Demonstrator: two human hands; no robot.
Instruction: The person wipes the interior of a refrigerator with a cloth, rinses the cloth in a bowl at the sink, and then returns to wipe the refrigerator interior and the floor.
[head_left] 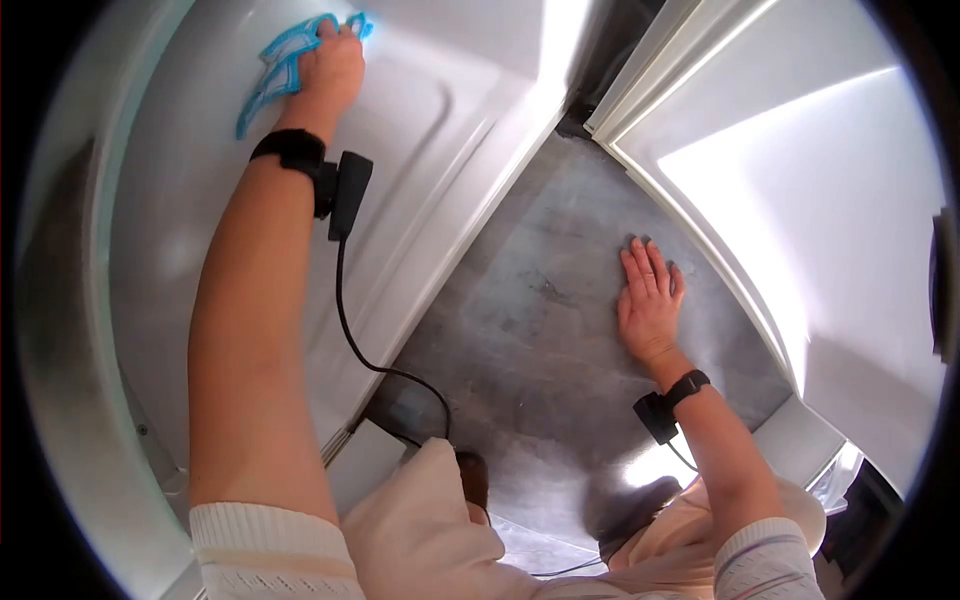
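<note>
My left hand [332, 75] is closed on a blue-edged white cloth [283, 62], pressed against a smooth white surface [420, 90] at the upper left. Part of the cloth is hidden under my fingers. On the right, my right hand [650, 305] lies flat on the grey floor [520, 300], fingers stretched out, with nothing in it. A ring shows on one of its fingers.
An open white door [830, 200] with a pale seal along its edge [690, 220] stands at the right. Each wrist wears a black strap with a small black device. A black cable [345, 310] hangs from the left one. My knees [430, 510] are at the bottom.
</note>
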